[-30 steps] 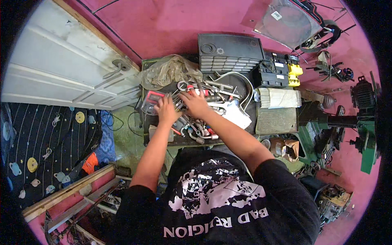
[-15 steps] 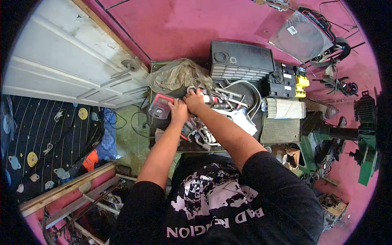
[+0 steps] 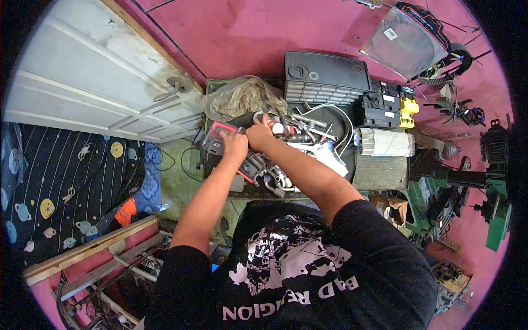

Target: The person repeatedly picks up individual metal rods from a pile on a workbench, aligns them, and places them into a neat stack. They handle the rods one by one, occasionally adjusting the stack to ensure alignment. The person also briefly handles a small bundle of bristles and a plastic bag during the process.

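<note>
A small grey case with a red edge lies at the left end of the cluttered worktop. My left hand is on its right side, fingers bent over the red edge and gripping it. Touching that hand, my right hand is closed, with one finger pointing away from me; whatever is in its grasp is hidden. Just beyond its fingers sits a round metal piece. To the right, metal tools and parts lie heaped, and more metal pieces lie under my right forearm.
A crumpled plastic bag lies behind my hands. Further right stand a dark drawer cabinet, black and yellow boxes and a pleated filter. A white door borders the worktop's left; a green machine stands far right.
My left hand has shifted slightly left and its fingers now reach over the case, which sits a little more tilted. My right hand stays nearly in place, its fingers more closed.
</note>
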The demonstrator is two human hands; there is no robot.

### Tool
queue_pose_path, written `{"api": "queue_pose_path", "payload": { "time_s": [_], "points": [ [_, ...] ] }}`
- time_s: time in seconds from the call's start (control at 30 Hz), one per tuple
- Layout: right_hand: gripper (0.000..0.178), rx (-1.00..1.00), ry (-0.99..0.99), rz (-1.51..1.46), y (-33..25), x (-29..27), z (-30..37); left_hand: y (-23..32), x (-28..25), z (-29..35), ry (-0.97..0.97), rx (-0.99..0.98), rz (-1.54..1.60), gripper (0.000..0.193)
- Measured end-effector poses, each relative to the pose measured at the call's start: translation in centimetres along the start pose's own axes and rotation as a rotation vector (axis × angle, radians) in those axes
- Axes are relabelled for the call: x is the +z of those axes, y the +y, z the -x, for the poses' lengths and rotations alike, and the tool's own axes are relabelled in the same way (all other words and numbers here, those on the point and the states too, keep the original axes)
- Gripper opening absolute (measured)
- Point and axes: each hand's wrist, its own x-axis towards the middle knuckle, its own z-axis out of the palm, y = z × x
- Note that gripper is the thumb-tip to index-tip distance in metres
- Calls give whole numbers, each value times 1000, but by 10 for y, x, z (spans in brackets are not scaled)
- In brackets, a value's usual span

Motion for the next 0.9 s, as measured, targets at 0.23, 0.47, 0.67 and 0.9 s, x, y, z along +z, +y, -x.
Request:
{"api": "queue_pose_path", "payload": {
  "time_s": [0.23, 0.47, 0.67, 0.9],
  "points": [
    [38, -270, 167, -114, -6, -64, 3, -38, -83, 16, 48, 79, -210, 18],
    [40, -259, 410, -514, 44, -92, 77, -4, -223, 61, 334, 193, -87, 61],
    [22, -149, 401, -1176, 114, -20, 154, 86, -148, 53, 430, 139, 1226, 85],
    [12, -154, 471, -1308, 172, 3, 263, 251, -95, 38, 85, 366, 1412, 52]
  ]
}}
